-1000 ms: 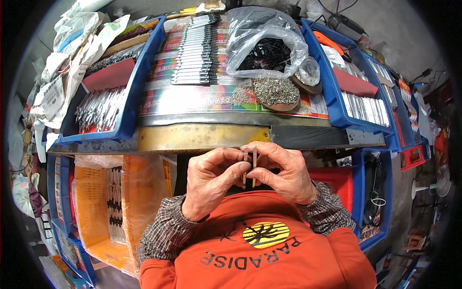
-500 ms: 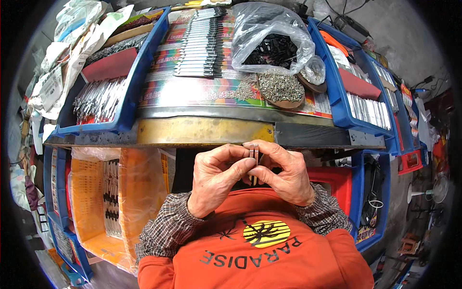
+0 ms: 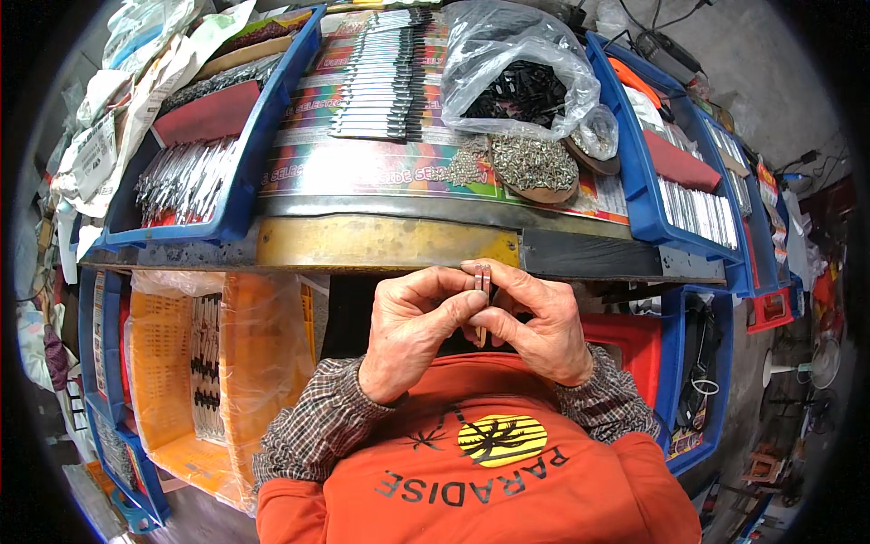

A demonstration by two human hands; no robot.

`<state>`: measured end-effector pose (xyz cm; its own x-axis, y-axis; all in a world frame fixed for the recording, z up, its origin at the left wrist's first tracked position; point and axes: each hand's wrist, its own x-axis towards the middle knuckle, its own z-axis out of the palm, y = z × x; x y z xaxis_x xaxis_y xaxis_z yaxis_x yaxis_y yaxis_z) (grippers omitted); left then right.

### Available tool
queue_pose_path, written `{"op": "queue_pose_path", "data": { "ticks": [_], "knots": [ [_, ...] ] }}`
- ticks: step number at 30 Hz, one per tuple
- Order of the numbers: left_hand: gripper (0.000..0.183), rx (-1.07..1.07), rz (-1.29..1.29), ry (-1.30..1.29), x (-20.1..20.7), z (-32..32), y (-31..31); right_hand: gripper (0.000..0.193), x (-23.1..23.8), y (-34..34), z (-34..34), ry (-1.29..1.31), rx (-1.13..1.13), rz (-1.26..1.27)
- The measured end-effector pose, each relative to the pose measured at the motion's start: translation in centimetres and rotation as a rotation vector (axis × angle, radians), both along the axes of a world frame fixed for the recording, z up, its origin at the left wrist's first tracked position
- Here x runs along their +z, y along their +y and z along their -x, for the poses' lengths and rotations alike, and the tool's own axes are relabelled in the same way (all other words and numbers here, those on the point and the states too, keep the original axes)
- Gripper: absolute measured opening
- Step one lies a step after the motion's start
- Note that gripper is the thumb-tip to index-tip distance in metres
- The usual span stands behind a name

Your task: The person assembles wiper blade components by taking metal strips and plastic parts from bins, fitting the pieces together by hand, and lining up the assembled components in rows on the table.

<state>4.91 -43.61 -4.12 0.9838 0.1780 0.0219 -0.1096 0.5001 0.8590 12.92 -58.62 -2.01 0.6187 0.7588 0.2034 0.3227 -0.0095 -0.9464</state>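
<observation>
Close in front of my body, just below the bench edge, both hands are closed on a narrow, shiny metal strip piece (image 3: 483,277). My left hand (image 3: 419,319) pinches it from the left with thumb and fingers. From the right, my right hand (image 3: 536,325) grips the same piece, its index fingertip near the top end. The piece stands roughly upright, with two thin prongs or layers showing at the top. Its middle is partly covered by my thumbs, and a lower part shows beneath them.
On the bench lies a row of silver strips with black ends (image 3: 376,86). Beside it are a clear bag of black parts (image 3: 521,95) and a heap of small metal pins (image 3: 533,165). Blue bins (image 3: 227,222) with metal strips flank these. An orange basket (image 3: 258,390) stands lower left.
The view has shifted slightly. Both hands keep their grip on the metal strip piece, which sits at nearly the same place with its top showing a little more.
</observation>
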Motion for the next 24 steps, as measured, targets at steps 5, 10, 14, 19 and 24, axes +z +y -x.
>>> {"op": "queue_pose_path", "data": {
  "ticks": [5,10,14,19,24],
  "knots": [
    [0.011,0.013,-0.031,0.019,-0.3,-0.4,0.2,0.043,0.2,0.2,-0.3,0.003,0.009,0.014],
    [0.012,0.028,-0.02,-0.002,-0.2,-0.6,0.1,0.044,0.1,0.3,-0.4,0.012,-0.002,0.014],
    [0.012,-0.06,-0.034,0.019,0.5,-0.6,0.6,0.044,0.8,-0.5,-2.2,-0.127,0.078,0.066],
    [0.009,-0.332,-0.089,0.094,1.2,-0.2,2.2,0.013,1.7,-0.4,-3.6,0.1,0.229,-0.03],
    [0.01,-0.304,-0.166,0.067,1.4,-0.5,2.3,0.013,1.4,-0.6,-4.0,0.241,0.277,-0.086]
  ]
}}
